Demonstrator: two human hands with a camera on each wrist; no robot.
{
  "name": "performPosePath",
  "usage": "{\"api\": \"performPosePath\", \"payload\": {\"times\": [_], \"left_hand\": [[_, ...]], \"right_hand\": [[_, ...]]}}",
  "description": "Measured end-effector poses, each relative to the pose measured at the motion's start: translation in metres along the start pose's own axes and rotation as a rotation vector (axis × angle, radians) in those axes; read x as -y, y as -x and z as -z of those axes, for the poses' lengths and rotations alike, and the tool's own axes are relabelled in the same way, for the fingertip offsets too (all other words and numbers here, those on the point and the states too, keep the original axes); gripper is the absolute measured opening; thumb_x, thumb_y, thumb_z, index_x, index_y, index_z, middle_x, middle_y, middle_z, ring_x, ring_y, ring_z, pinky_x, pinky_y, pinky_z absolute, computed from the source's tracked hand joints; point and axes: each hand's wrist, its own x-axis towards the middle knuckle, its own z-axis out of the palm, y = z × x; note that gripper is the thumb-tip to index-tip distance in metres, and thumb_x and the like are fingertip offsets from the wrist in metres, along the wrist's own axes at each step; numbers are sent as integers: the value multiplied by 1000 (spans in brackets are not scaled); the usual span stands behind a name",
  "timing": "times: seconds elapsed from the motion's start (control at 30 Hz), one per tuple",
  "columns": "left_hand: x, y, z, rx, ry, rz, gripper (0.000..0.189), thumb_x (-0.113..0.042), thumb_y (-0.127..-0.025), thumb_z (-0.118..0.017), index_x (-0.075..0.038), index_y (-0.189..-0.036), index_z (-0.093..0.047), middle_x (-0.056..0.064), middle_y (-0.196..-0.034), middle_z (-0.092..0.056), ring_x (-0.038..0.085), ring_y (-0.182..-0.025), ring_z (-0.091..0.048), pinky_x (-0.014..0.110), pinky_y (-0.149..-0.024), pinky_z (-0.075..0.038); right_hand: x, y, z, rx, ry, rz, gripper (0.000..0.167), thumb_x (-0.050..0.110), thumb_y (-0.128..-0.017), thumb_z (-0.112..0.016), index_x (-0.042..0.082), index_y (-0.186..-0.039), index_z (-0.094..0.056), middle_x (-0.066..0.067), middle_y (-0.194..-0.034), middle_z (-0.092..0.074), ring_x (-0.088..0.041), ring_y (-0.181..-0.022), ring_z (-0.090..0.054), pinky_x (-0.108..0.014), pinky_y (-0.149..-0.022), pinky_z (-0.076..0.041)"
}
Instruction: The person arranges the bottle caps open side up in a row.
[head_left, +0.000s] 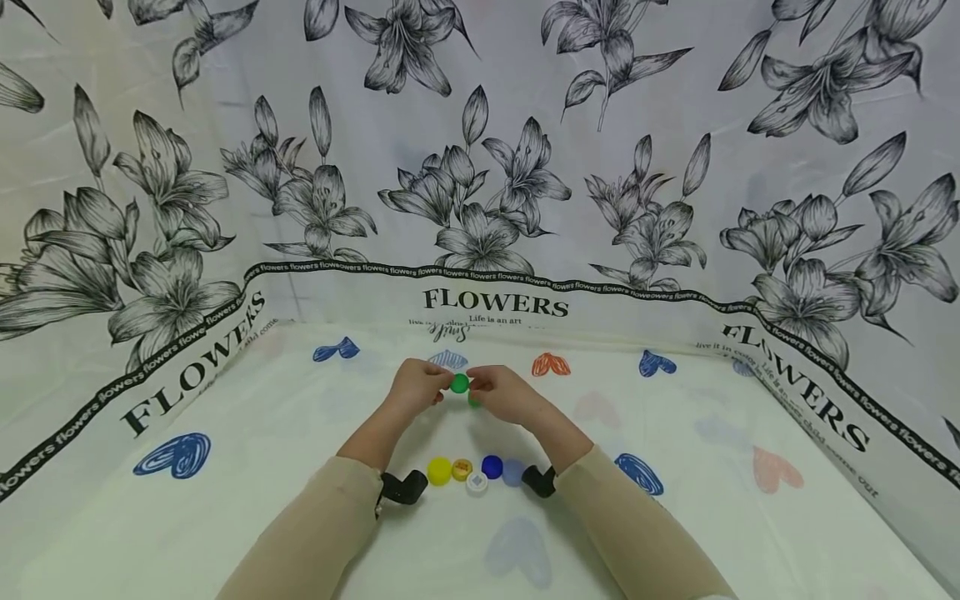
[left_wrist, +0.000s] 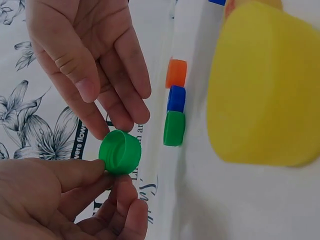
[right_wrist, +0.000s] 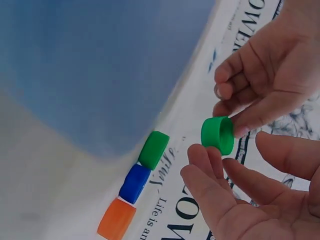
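Note:
My left hand pinches a green bottle cap between thumb and fingers, its hollow side showing in both wrist views. Beside it, my right hand has its fingers extended, fingertips right at the cap's edge and the thumb apart from it. Below the hands on the cloth stands a short row of caps: a second green cap, a blue cap and an orange cap. In the head view the right hand hides most of this row.
Nearer the body lie a yellow cap, a smaller yellow cap, a white cap, a dark blue cap and a pale blue cap. A flower-printed curtain rises behind the heart-patterned cloth.

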Motion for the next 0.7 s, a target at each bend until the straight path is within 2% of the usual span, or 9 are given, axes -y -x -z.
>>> {"api": "performPosePath", "payload": {"times": [0.13, 0.3, 0.43, 0.7], "left_hand": [[3, -1, 0, -50, -41, -1, 21, -16, -97, -69, 2, -99, -79, 15, -93, -72, 17, -66, -57, 25, -59, -46], [7, -1, 1, -68, -90, -25, 19, -17, -94, -71, 0, -92, -79, 7, -85, -72, 19, -70, -59, 27, -59, -46], [9, -1, 0, -67, -102, -32, 19, -15, -93, -69, 0, -90, -80, 8, -83, -72, 18, -67, -57, 27, -58, -44], [10, -2, -2, -8, -144, 38, 21, -10, -91, -64, 3, -97, -78, 10, -88, -71, 16, -64, -55, 25, -57, -47]], "right_hand": [[0, -1, -4, 10, 5, 13, 42, 6, -102, -59, -2, -142, -56, -15, -125, -66, -28, -116, -61, -43, -99, -50], [0, -1, -5, 11, 8, 13, 40, 4, -101, -57, -6, -140, -57, -18, -126, -66, -28, -114, -62, -42, -98, -51], [-1, -3, -7, 24, 19, 16, 42, 2, -101, -55, -8, -142, -54, -19, -127, -66, -29, -116, -62, -41, -98, -51], [-1, 1, -8, 85, 27, -38, 52, 3, -101, -52, 2, -153, -44, -20, -134, -63, -33, -123, -60, -49, -102, -49]]}}
